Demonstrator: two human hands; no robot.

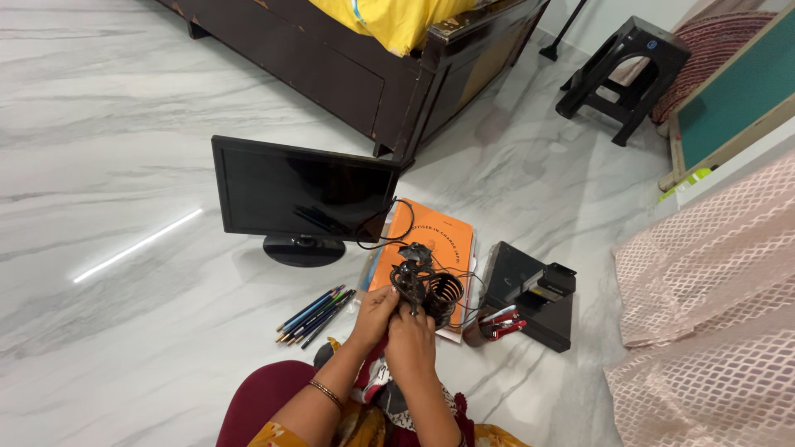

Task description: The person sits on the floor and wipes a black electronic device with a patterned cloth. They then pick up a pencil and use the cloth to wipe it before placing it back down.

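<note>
Near the middle of the white marble floor [124, 165], left hand [374, 316] and right hand [411, 341] both close their fingers around a dark metal coiled-wire stand [424, 285], held above an orange book [435, 240], right of a black monitor [302, 194].

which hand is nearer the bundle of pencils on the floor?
Left. The left hand is just right of the pencils, gripping the dark metal holder. The right hand is further right and lower, also on the holder.
</note>
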